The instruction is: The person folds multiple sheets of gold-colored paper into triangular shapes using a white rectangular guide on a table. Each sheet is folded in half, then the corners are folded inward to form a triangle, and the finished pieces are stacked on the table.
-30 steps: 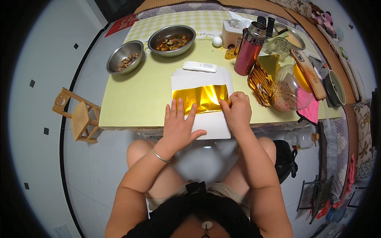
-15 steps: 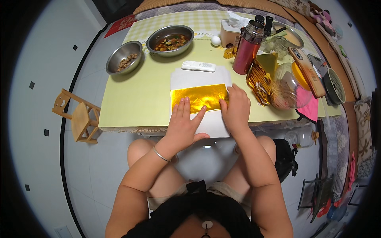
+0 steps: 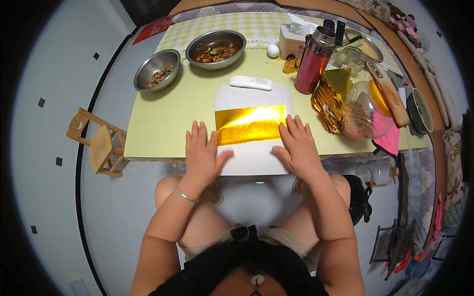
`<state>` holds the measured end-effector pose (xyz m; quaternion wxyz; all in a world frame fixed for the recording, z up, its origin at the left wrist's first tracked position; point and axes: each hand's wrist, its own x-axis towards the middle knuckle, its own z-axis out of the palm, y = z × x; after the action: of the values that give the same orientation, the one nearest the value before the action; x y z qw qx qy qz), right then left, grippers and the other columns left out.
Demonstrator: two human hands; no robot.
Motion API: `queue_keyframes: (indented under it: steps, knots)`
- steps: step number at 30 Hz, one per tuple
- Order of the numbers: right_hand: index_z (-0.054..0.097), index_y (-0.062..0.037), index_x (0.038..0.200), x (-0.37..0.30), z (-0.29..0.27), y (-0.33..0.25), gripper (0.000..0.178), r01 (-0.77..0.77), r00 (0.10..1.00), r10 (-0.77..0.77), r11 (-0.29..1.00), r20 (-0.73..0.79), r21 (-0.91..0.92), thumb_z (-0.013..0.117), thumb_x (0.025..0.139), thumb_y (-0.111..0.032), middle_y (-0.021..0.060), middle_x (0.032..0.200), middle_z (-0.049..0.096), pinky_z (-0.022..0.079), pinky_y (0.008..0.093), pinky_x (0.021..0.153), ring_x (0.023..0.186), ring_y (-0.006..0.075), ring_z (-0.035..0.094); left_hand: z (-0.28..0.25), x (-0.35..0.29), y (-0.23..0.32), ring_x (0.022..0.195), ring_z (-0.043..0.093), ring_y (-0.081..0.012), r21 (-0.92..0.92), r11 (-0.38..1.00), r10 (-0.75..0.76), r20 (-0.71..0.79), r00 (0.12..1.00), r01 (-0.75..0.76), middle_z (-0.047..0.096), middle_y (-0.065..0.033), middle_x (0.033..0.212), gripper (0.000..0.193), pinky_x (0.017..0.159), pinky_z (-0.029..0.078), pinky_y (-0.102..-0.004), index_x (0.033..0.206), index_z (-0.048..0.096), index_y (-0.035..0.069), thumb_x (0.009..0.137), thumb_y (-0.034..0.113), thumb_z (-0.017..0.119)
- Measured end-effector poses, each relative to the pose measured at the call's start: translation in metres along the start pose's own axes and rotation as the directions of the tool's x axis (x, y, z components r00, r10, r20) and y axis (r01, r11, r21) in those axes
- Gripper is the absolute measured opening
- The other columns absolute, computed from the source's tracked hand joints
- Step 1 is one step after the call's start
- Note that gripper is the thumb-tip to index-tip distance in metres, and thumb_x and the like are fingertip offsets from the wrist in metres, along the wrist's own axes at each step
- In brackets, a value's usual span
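Observation:
A shiny gold foil sheet (image 3: 249,124), oblong and flat, lies across a white sheet (image 3: 252,160) that reaches the table's near edge. My left hand (image 3: 201,152) rests palm down with fingers spread, at the left border of the foil and white sheet. At the right end my right hand (image 3: 301,150) is also open, its index finger by the foil's corner and its thumb over the white sheet. Neither hand grips anything. Just beyond the white sheet's far end lies a slim white case-like object (image 3: 251,83).
Metal bowls stand far left, one with nuts (image 3: 160,75), one with food in liquid (image 3: 217,52). To the right are a pink thermos (image 3: 314,61), a stack of folded gold foil (image 3: 327,102), a transparent bowl (image 3: 363,111) and a phone (image 3: 387,93). A wooden chair (image 3: 101,143) stands left.
My left hand has lifted off the foil and moved left to its edge. My right hand has shifted slightly down and turned its fingers inward. The foil now lies smoother.

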<state>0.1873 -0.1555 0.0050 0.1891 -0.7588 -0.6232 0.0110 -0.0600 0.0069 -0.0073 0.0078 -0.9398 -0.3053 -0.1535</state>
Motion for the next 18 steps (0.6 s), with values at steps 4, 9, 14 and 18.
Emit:
queue_keyframes:
  steps: [4,9,14,18]
  knots:
    - [0.068,0.0016,0.117,0.021,0.005,-0.003,0.037,0.029,0.975,-0.004,0.994,-0.224,0.108,0.073,0.088,-0.021,0.019,0.128,0.062,0.043,0.0477,0.105,0.124,0.0379,0.054,-0.001,0.033,-0.009,0.136,0.042,-0.0496,-0.165,0.986,-0.011,-0.256,0.967,-0.032,0.054,-0.0289,0.137,0.075,0.114,0.032,-0.056,0.136,0.052,-0.004,0.075,0.028,0.084]
    - [0.064,0.0029,0.12,0.044,0.014,-0.009,0.032,-0.214,0.915,0.39,0.68,-0.099,0.702,0.069,0.088,-0.001,0.011,0.087,0.067,0.055,0.0328,0.066,0.076,0.0205,0.068,-0.002,0.065,-0.014,0.131,0.046,-0.0382,-0.47,0.883,-0.031,-0.074,0.997,-0.007,0.059,-0.0197,0.134,0.092,0.113,0.038,-0.0458,0.148,0.044,-0.001,0.068,0.008,0.087]
    - [0.047,0.0112,0.137,0.051,0.018,-0.006,0.047,-0.317,0.863,0.486,0.305,0.139,0.898,0.063,0.094,0.001,0.0101,0.083,0.066,0.055,0.024,0.055,0.063,0.0141,0.068,0.0,0.079,-0.021,0.114,0.055,-0.0327,-0.494,0.86,-0.146,0.004,0.989,0.129,0.066,-0.0127,0.114,0.061,0.103,0.045,-0.0401,0.125,0.065,0.001,0.068,0.007,0.087]
    - [0.046,0.0115,0.138,0.05,0.016,-0.004,0.044,-0.293,0.848,0.501,0.168,0.174,0.941,0.06,0.097,0.001,0.0122,0.084,0.067,0.059,0.0249,0.06,0.068,0.017,0.071,0.0,0.071,-0.022,0.082,0.06,-0.0193,-0.585,0.803,-0.192,-0.068,0.979,0.116,0.069,-0.0053,0.082,0.014,0.073,0.049,-0.031,0.083,0.071,0.0,0.073,-0.001,0.081]
